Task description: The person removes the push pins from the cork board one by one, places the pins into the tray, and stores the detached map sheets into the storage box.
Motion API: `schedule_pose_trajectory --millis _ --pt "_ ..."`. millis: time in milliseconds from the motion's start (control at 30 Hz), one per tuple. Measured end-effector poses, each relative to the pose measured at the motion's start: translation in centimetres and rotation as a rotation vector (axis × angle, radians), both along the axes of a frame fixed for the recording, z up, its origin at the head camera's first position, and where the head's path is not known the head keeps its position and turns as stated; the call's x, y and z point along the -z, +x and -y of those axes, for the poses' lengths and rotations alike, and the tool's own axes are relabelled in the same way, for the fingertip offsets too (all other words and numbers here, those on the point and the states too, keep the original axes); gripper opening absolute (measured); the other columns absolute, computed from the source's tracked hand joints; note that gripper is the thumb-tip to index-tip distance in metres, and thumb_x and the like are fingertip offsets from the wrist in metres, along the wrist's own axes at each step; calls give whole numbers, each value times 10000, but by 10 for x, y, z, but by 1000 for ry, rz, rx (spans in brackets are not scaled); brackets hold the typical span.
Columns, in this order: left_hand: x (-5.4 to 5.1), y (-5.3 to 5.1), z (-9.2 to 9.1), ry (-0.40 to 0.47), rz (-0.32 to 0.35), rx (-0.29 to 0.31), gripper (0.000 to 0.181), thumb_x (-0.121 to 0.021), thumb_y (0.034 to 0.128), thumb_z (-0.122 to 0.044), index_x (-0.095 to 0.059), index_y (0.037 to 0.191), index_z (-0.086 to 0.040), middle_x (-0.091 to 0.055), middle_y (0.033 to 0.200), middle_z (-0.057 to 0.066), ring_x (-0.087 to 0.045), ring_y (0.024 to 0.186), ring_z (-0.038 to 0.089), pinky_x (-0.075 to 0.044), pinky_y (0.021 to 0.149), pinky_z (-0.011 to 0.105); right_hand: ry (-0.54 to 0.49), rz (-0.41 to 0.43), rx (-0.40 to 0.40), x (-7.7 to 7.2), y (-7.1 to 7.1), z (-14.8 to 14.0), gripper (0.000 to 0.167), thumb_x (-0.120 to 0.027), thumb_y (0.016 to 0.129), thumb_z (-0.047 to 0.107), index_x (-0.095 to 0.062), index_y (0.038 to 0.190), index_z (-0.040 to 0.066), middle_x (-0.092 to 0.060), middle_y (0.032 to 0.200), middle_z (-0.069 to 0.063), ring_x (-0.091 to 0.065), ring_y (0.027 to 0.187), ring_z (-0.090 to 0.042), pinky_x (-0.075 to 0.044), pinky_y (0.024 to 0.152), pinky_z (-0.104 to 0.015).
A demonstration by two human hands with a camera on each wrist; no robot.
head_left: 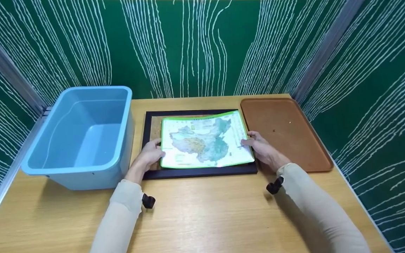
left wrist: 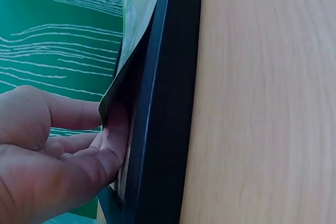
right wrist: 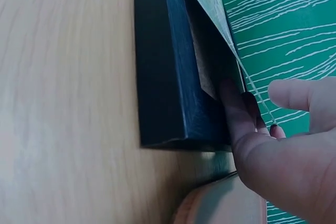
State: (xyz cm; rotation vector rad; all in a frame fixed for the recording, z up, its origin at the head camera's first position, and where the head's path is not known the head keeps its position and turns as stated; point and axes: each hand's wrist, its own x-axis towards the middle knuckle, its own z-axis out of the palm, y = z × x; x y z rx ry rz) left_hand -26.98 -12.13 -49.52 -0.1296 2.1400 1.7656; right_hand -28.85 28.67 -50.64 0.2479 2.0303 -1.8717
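Note:
A map sheet (head_left: 199,140) with a green border is held by its two sides above a black picture frame (head_left: 202,172). The frame has a brown inner board (head_left: 155,128), mostly hidden under the map. My left hand (head_left: 149,154) pinches the map's left edge, thumb on top and fingers beneath, as the left wrist view shows. At the opposite edge, my right hand (head_left: 264,149) holds the map with its fingers underneath and thumb over the top. In the right wrist view that thumb (right wrist: 289,94) looks slightly apart from the sheet. The map bows a little, its far right corner raised.
A deep blue bin (head_left: 83,140) stands left of the frame. To the right lies a brown tray (head_left: 280,123) with a few small specks, close against the frame. Green panels (head_left: 202,52) with white lines border the wooden table (head_left: 202,211) at the back and sides.

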Motion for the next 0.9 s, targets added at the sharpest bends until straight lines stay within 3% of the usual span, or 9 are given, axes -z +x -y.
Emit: schedule_pose_trajectory --millis 100,167,300,500,700,833,900 --pt "2 0 3 -23 14 6 683 -422 953 120 -261 1598 -37 -637 1274 205 -466 556 123 -323 504 258 7 -9 9 1 1 4 567 -604 1023 166 -224 1438 94 -433 1358 -130 -524 1132 -238 -451 938 -350" --pt "2 0 3 -37 17 4 686 -416 954 117 -254 1602 -40 -638 1273 200 -451 547 117 -316 503 260 26 -21 4 2 1 6 595 -613 1020 166 -217 1460 104 -417 1402 -143 -517 1166 -244 -448 955 -345" --pt "-1 -2 2 -38 13 -5 696 -405 946 123 -232 1604 -26 -617 1297 196 -604 778 143 -422 583 247 30 -50 -7 3 2 4 697 -636 1011 158 -188 1544 140 -381 1447 -161 -490 1222 -268 -420 1016 -373" --pt "-2 -5 -2 -46 24 -4 715 -385 940 140 -218 1611 -40 -604 1323 208 -521 681 146 -305 525 246 52 -104 -36 4 4 0 806 -654 998 135 -132 1612 150 -395 1426 -180 -501 1212 -270 -389 1058 -380" --pt "-1 -4 -4 -43 22 -17 700 -387 946 141 -245 1606 -45 -603 1345 191 -534 680 142 -318 514 241 86 -113 -34 3 4 0 841 -676 988 166 -127 1624 150 -256 1583 -185 -330 1402 -268 -222 1198 -436" --pt "-2 -4 -3 -59 18 -18 695 -386 950 132 -258 1606 -59 -605 1351 168 -579 765 169 -374 558 258 71 -97 -32 2 3 2 847 -669 990 153 -109 1625 146 -227 1591 -185 -341 1398 -273 -234 1196 -439" --pt "-3 -4 -2 -64 15 -12 692 -379 951 131 -255 1606 -54 -591 1373 177 -628 899 202 -414 601 270 53 -88 -37 2 2 3 854 -657 996 146 -83 1629 143 -268 1570 -182 -397 1370 -276 -288 1173 -426"
